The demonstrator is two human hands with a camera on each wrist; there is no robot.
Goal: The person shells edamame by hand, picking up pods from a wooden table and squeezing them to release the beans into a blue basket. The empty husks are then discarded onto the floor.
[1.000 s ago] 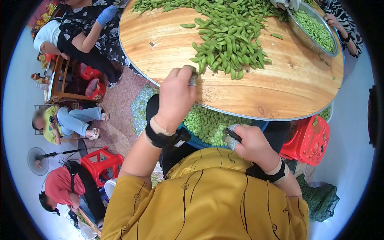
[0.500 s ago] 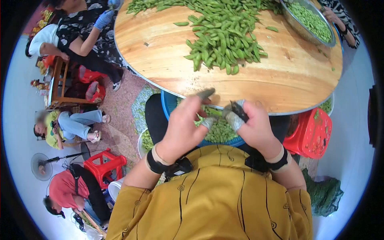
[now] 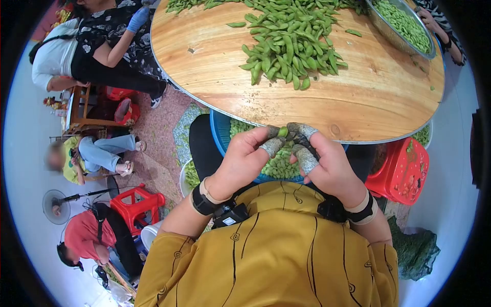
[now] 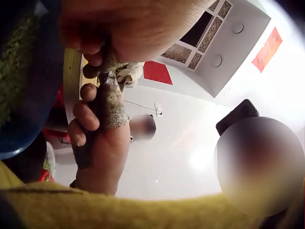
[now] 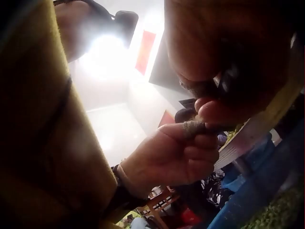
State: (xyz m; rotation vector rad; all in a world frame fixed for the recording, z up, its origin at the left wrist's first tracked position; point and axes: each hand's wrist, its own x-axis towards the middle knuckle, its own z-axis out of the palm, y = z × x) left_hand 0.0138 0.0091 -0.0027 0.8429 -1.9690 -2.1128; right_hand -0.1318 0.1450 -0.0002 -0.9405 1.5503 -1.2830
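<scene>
Over the blue basin (image 3: 219, 132) of shelled green beans (image 3: 282, 167), my two hands meet at the table's near edge. My left hand (image 3: 241, 162) pinches a green soybean pod (image 3: 283, 131) between thumb and forefinger, both in grey speckled wraps. Mostly covered by its fingers, a small dark tool is held in my right hand (image 3: 331, 165), its thumb and forefinger wrapped likewise. The fingertips of both hands come together at the pod. In the left wrist view the right hand (image 4: 107, 148) faces the left; its tool is hidden there.
A wooden round table (image 3: 215, 77) bears a heap of pods (image 3: 294, 48) and a metal bowl (image 3: 399, 25) of shelled beans. Red stools stand at right (image 3: 401, 171) and left (image 3: 138, 204). A white bucket (image 3: 188, 176) stands beside the basin. Other people are around.
My left hand has come back from the table edge near the pods to the right hand above the basin. The right hand has risen, and a pod now sits between the fingertips.
</scene>
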